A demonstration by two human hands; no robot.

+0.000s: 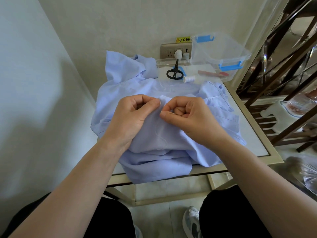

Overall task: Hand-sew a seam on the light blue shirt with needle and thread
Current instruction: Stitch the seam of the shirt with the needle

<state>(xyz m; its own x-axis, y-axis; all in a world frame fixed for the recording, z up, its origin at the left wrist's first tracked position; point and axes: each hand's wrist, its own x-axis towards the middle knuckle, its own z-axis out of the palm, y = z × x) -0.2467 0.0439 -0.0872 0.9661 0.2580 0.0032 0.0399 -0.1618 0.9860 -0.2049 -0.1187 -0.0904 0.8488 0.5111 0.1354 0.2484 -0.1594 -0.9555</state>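
Note:
The light blue shirt (154, 83) lies bunched over a small table. My left hand (132, 117) pinches a raised fold of the shirt between thumb and forefinger. My right hand (187, 115), fingers curled, pinches the needle (172, 113) against the cloth just right of that fold. A white thread (160, 107) runs up between the two hands, and a loose loop of it lies on the fabric below. Most of the needle is hidden by my fingers.
Black scissors (174, 73) and a white thread spool (189, 79) lie on a clear lid behind the shirt. A clear plastic box (221, 54) with blue clips stands at the back right. The table rim (253, 121) runs along the right, next to a dark wooden rack (283, 69).

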